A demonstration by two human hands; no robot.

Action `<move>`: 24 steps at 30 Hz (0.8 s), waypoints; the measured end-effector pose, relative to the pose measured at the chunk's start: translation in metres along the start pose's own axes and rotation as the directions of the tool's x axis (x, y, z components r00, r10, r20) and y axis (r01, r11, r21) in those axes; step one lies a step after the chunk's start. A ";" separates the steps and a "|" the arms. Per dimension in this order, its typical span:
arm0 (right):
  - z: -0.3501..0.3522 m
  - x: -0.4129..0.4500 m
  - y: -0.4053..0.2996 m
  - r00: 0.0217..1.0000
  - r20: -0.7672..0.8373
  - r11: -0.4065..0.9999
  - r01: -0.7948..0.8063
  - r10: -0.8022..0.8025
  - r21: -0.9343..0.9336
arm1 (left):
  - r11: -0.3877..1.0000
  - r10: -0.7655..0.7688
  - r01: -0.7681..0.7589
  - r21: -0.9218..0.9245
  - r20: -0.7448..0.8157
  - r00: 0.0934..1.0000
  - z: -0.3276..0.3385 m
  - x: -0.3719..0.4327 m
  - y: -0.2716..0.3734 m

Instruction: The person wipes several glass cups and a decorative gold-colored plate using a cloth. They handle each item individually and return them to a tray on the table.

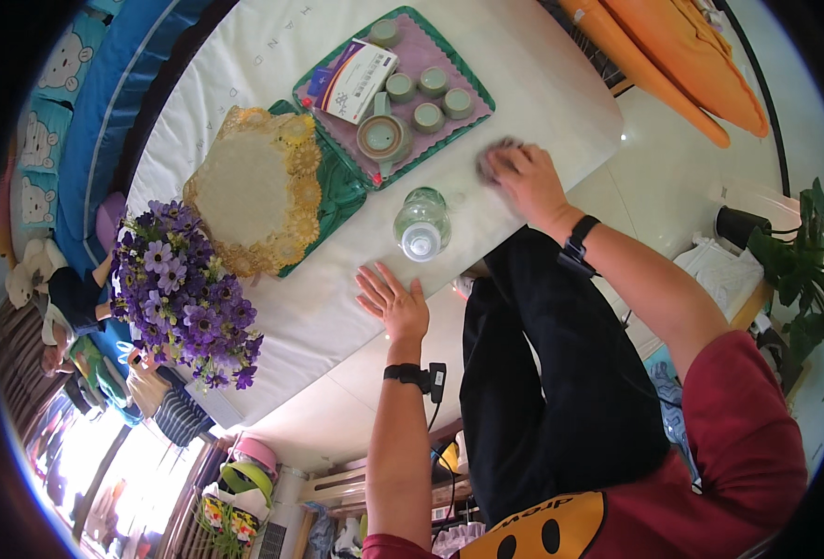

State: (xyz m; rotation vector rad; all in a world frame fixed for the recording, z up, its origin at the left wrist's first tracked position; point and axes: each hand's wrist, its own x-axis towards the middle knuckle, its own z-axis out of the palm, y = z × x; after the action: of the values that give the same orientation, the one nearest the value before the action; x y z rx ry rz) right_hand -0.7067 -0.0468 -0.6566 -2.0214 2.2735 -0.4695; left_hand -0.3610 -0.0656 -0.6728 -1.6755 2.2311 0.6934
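Note:
My right hand (532, 183) holds a dark, motion-blurred cloth (499, 159) against the white-covered table (300, 335), right of the tray. My left hand (399, 307) lies flat near the table's front edge, fingers spread, holding nothing. Between the hands stands a clear, greenish bottle (422, 223) with a whitish cap. Behind it a green tray (485, 105) with a pink scalloped mat bears a teapot (384, 138), several small cups (434, 82) and a white medicine box (357, 80). A yellow, lace-edged round mat (244, 189) partly covers another green piece (338, 202).
Purple artificial-looking flowers (188, 293) stand at the table's left end. Past its right end are orange cushions (678, 63). A potted plant (796, 258) and a black cup-like container (740, 227) are at the far right. My legs are close to the front edge.

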 end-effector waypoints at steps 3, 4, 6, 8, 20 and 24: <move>-0.017 -0.006 0.016 0.986 0.079 0.989 0.149 -0.148 -0.010 | 1.000 -0.006 0.006 0.018 -0.016 1.000 0.001 -0.002 -0.007; -0.024 -0.003 0.025 0.963 0.139 0.972 0.235 -0.230 -0.025 | 0.999 -0.014 0.015 0.033 -0.021 1.000 0.001 -0.004 -0.008; -0.030 0.019 0.051 0.994 0.101 0.994 0.058 -0.049 -0.091 | 1.000 -0.006 0.007 0.028 -0.029 1.000 0.000 -0.003 -0.005; -0.024 0.044 0.081 0.990 0.051 0.980 -0.124 0.133 -0.153 | 1.000 0.004 -0.004 0.019 -0.035 0.999 0.001 -0.003 0.003; -0.039 -0.041 0.090 0.994 0.081 0.994 0.072 -0.079 0.084 | 0.995 -0.047 0.042 0.093 0.059 0.997 0.016 -0.003 -0.013; -0.055 0.013 0.180 0.957 -0.088 0.961 -0.276 0.275 -0.003 | 0.983 -0.124 0.106 0.147 0.116 0.986 0.019 0.000 -0.017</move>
State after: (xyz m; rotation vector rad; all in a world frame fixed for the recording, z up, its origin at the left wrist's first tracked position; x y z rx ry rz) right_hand -0.8948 -0.0333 -0.6502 -1.6804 2.5640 -0.5266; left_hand -0.3457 -0.0599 -0.6923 -1.6314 2.0302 0.5813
